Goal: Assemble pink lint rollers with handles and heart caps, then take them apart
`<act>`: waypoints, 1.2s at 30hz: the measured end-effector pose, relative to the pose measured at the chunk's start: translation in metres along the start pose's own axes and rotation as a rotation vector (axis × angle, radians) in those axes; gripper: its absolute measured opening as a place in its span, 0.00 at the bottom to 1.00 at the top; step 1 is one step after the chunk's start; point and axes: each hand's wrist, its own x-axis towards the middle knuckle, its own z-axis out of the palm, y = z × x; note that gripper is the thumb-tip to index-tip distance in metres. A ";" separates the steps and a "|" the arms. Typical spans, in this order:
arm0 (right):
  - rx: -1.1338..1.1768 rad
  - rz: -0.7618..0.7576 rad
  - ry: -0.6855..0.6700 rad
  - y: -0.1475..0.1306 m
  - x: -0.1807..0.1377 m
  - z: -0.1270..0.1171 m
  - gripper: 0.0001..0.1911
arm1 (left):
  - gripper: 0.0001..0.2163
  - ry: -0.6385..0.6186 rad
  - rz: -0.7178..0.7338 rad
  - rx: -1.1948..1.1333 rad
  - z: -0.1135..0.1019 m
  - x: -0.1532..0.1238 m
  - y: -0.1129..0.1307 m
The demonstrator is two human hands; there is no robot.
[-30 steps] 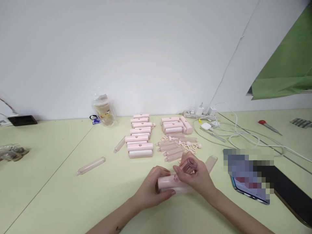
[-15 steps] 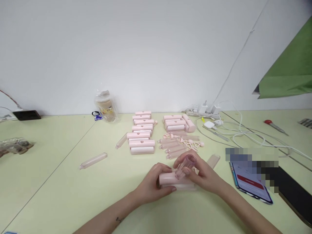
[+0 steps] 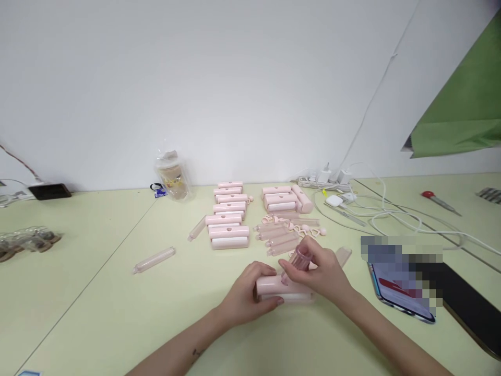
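Note:
My left hand [image 3: 250,295] is closed around the left end of a pink lint roller head [image 3: 270,285], which has a white roll under its cover. In my right hand [image 3: 319,263] is a translucent pink tube handle [image 3: 298,261], tilted, its lower tip at the hole in the top of the cover. Whether the tip is inside the hole, I cannot tell. Just beyond my hands lie several loose tube handles [image 3: 284,241] and small pale pink hooks with balls [image 3: 303,230]. Another tube handle [image 3: 344,256] lies right of my right hand, partly hidden.
Several lint roller heads [image 3: 229,232] stand in a column, with more heads [image 3: 279,199] to their right. Single tube handles [image 3: 154,259] lie at left. A bagged cup [image 3: 174,180], white cables [image 3: 391,216], a phone [image 3: 399,292] and a red-handled tool [image 3: 440,201] are around.
My right hand has shifted its grip and now covers more of the tube handle, wrapping its upper part. The left hand keeps holding the roller head. The view has shifted slightly.

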 end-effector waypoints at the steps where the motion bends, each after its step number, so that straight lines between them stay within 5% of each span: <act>1: -0.026 0.005 0.027 0.000 -0.001 0.001 0.19 | 0.17 0.005 0.004 0.018 0.000 0.000 0.000; 7: -0.145 -0.225 0.013 -0.002 -0.009 0.002 0.11 | 0.16 0.011 0.012 0.028 0.000 0.000 0.002; 12: -0.191 -0.362 -0.305 -0.015 0.003 -0.029 0.11 | 0.18 0.020 0.020 0.013 0.001 -0.001 -0.004; 18: -0.191 -0.211 -0.744 -0.041 0.035 -0.063 0.05 | 0.18 0.004 0.017 0.007 0.001 0.000 -0.004; 36: -0.020 -0.016 -0.789 -0.018 0.042 -0.073 0.10 | 0.18 -0.006 -0.005 -0.035 0.001 -0.002 -0.006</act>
